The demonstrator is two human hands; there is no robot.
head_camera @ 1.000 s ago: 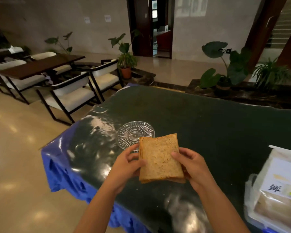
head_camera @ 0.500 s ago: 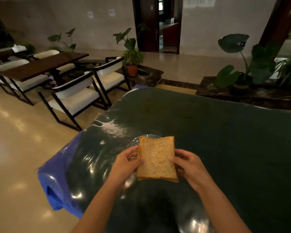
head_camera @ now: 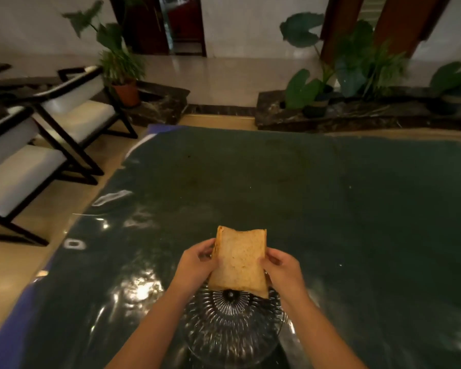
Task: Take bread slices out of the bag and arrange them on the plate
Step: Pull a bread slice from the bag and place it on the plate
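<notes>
A brown bread slice [head_camera: 239, 259] is held between both hands, tilted with its far edge raised. My left hand [head_camera: 196, 265] pinches its left edge and my right hand [head_camera: 281, 270] pinches its right edge. Its near edge hangs over the far part of a clear ribbed glass plate [head_camera: 232, 331], which lies on the dark table close to me. Whether the slice touches the plate I cannot tell. The bread bag is out of view.
The table [head_camera: 330, 195] has a dark green top under glossy film, with a blue cloth edge [head_camera: 0, 339] at the left. White-cushioned chairs [head_camera: 72, 113] stand on the floor to the left. Potted plants [head_camera: 330, 83] line the far side.
The view has swung left and down, so the bread bag left the frame. The plate now lies close under my hands, and the slice has come over its far part.
</notes>
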